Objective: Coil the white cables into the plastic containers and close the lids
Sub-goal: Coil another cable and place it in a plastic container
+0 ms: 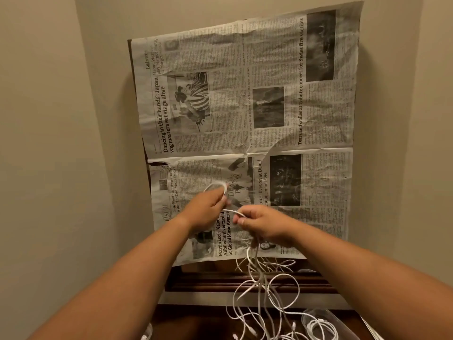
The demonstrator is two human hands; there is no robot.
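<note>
Two hands are shown raised over a spread newspaper [245,94] with one white cable [215,185] stretched between them. A small loop is gripped in the curled fingers of the left hand [208,207], and the strand is pinched by the right hand [262,224], apparently so that slack can be fed in turn by turn. Below, a tangle of loose cables [267,288] is left hanging, too knotted to be counted. One plastic container [305,320] is visible, with one coiled cable [321,326] inside.

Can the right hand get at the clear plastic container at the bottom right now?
Probably yes, once it lets go: the right hand pinches the thin white cable that the left hand holds in a loop. The clear plastic container lies close below that forearm, with loose cables beside it.
</note>
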